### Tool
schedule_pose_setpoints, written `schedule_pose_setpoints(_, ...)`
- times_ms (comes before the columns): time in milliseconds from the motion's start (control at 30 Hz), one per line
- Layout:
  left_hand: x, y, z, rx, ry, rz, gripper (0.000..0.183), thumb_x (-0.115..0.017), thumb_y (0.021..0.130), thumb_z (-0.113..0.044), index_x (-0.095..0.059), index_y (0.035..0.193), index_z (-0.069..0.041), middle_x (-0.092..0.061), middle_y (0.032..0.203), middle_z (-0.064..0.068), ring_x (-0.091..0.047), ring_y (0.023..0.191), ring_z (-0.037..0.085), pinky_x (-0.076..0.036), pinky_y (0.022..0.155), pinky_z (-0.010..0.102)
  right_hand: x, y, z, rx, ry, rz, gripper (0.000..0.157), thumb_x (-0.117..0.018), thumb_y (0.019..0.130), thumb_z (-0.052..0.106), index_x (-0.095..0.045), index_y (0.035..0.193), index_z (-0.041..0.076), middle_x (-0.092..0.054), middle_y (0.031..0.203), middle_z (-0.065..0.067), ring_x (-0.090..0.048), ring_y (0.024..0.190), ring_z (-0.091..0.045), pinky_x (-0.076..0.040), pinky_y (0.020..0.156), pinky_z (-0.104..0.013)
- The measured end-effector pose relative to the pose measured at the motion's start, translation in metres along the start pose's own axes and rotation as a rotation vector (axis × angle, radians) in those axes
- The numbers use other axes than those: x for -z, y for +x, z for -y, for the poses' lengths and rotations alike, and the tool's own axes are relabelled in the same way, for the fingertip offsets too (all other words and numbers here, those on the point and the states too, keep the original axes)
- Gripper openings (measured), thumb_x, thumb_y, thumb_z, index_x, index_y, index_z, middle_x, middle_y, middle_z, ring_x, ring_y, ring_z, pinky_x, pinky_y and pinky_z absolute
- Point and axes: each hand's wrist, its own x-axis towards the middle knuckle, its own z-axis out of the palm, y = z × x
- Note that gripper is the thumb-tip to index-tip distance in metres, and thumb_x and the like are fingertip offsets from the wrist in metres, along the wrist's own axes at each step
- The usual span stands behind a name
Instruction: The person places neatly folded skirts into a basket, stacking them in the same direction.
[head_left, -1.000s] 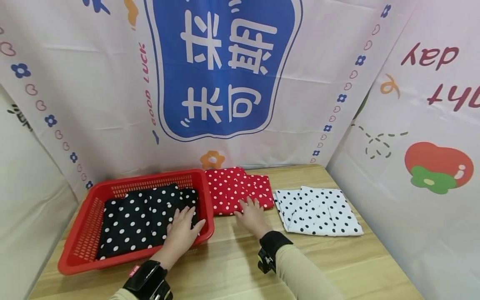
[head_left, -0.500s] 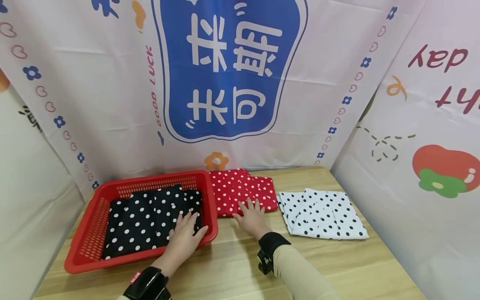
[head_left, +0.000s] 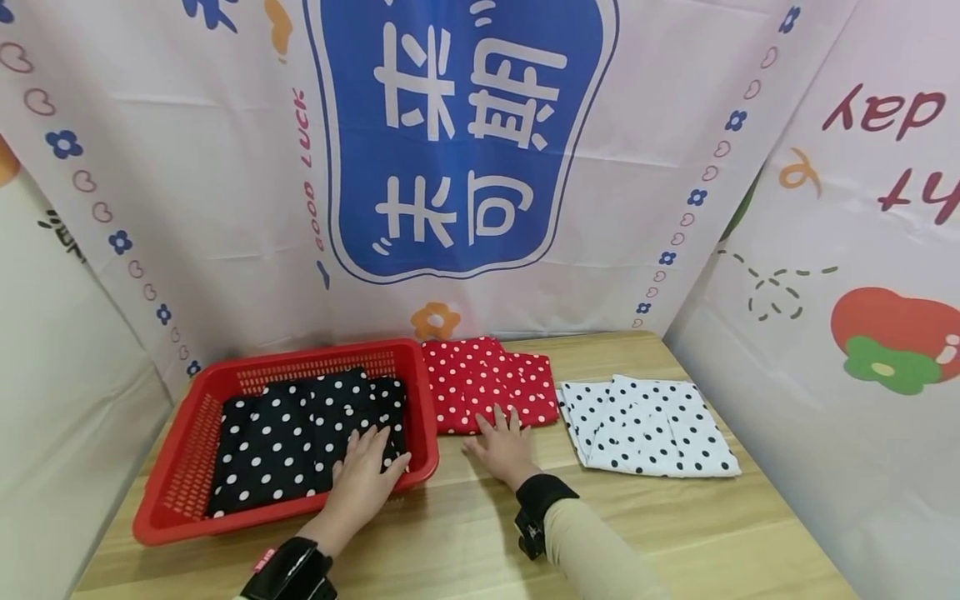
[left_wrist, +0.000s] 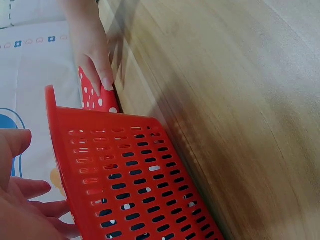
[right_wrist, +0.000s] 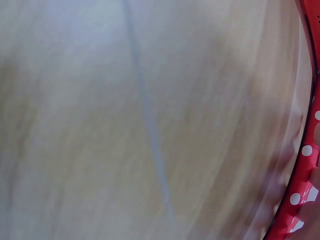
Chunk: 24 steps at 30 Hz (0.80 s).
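Loosely apart, the fingers of the left hand [head_left: 365, 479] reach over the near rim of a red basket [head_left: 247, 515] above a black cloth [head_left: 277, 450]; contact cannot be told. The basket's slotted wall stands between that folded, white-dotted cloth and a red cloth [head_left: 480, 375], likewise folded and white-dotted, where the right hand [head_left: 502, 447] rests spread-fingered at the near edge. Rightward, a black-dotted white cloth [head_left: 652, 429] lies on the wooden table [head_left: 442, 550], before a printed curtain [head_left: 637, 100].
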Motion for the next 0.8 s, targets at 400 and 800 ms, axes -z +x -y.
schedule_pose_setpoints(400,0.001,-0.001,-0.002,-0.007,-0.001,0.010,0.060,-0.058,0.096,-0.025,-0.038,0.143,0.007,-0.030,0.148,0.033,-0.011,0.141,0.050,-0.013,0.105,0.072,0.001,-0.010,-0.006,0.022,-0.018,-0.010,0.058,-0.051,0.096,0.053,-0.052,0.142,0.016,-0.034,0.151,-0.020,-0.021,0.139,-0.049,-0.025,0.104,-0.069)
schedule_pose_setpoints(800,0.001,-0.005,-0.005,-0.033,0.010,-0.002,0.058,-0.058,0.096,-0.025,-0.040,0.142,0.007,-0.032,0.147,0.033,-0.013,0.140,0.051,-0.015,0.105,0.072,0.006,-0.033,-0.009,0.051,-0.041,0.027,0.060,-0.050,0.095,0.055,-0.053,0.141,0.017,-0.033,0.153,-0.019,-0.021,0.139,-0.050,-0.023,0.105,-0.070)
